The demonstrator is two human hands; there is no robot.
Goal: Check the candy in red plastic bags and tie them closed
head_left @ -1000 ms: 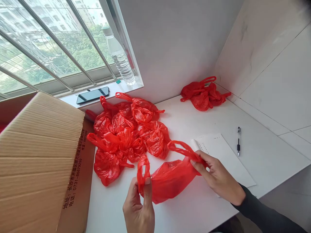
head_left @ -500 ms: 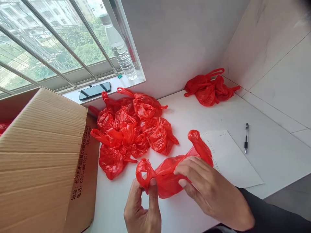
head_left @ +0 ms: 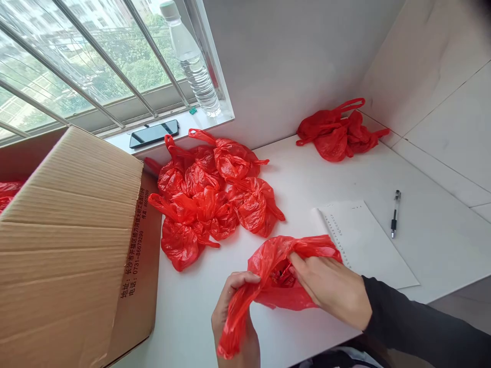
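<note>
In the head view, the left hand point(head_left: 223, 309) is at the near side, and its fingers grasp the gathered edge of a red plastic bag point(head_left: 270, 255); a loose end of the bag hangs over this hand. The bag is at the near middle, above the white tabletop point(head_left: 441, 243). The right hand point(head_left: 335, 289), below a dark sleeve point(head_left: 406, 312), has its fingers in the mouth of the bag. Their tips are hidden, so I cannot tell whether they grasp something.

Farther and to the left, several red bags point(head_left: 255, 204) lie together in a group, near a cardboard box point(head_left: 84, 214). To the right of the held bag are a sheet of paper point(head_left: 378, 245) and a pen point(head_left: 395, 214). Other red plastic point(head_left: 337, 135) lies at the far right. On the windowsill point(head_left: 187, 128) there are a phone point(head_left: 154, 134) and an upright bottle point(head_left: 195, 74).
</note>
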